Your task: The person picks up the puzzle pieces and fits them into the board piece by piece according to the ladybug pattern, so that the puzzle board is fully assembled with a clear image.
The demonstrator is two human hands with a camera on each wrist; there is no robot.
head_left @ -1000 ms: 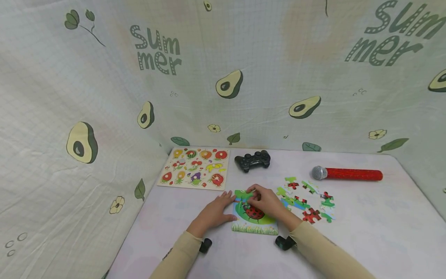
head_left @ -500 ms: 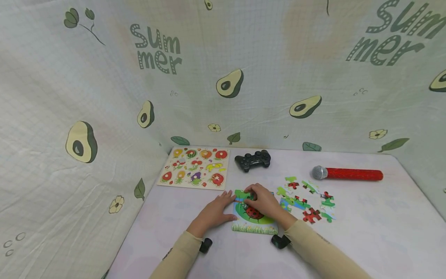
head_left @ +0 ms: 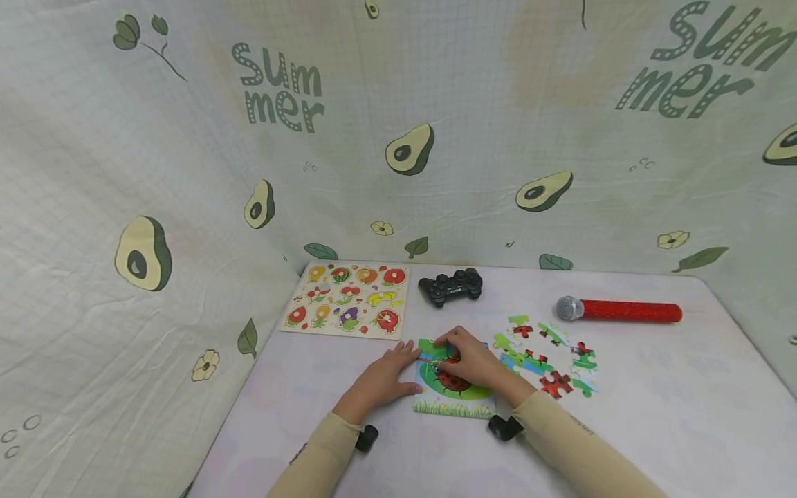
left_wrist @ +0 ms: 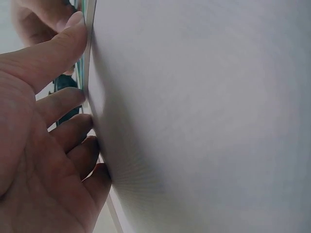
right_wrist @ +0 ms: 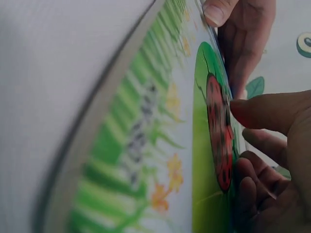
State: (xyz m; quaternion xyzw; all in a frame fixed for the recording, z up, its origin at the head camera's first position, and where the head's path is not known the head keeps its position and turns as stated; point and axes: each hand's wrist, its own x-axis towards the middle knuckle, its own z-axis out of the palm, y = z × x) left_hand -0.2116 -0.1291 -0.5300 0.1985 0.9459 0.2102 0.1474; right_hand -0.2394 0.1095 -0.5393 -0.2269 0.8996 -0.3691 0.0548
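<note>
A small ladybug jigsaw puzzle (head_left: 454,408) lies flat on the table in the head view, its lower edge printed with grass and flowers. The person's left hand (head_left: 387,377) rests at its left side, fingers spread, with thumb and fingertips touching the edge; the left wrist view shows this contact. Over the upper part bends the right hand (head_left: 478,363), thumb and fingers curled at a puzzle piece near the ladybug's head. That piece is mostly hidden by the fingers. In the right wrist view the thumb (right_wrist: 262,112) touches the puzzle beside the printed ladybug (right_wrist: 218,133).
Several loose puzzle pieces (head_left: 556,384) lie to the right of the right hand. Behind are a fruit peg board (head_left: 345,301), a black game controller (head_left: 451,286) and a red microphone (head_left: 629,310). A printed cloth (head_left: 473,194) hangs behind the table.
The right hand has shifted slightly left over the puzzle's upper part, its fingers moving at the surface. The left hand stays at the left edge.
</note>
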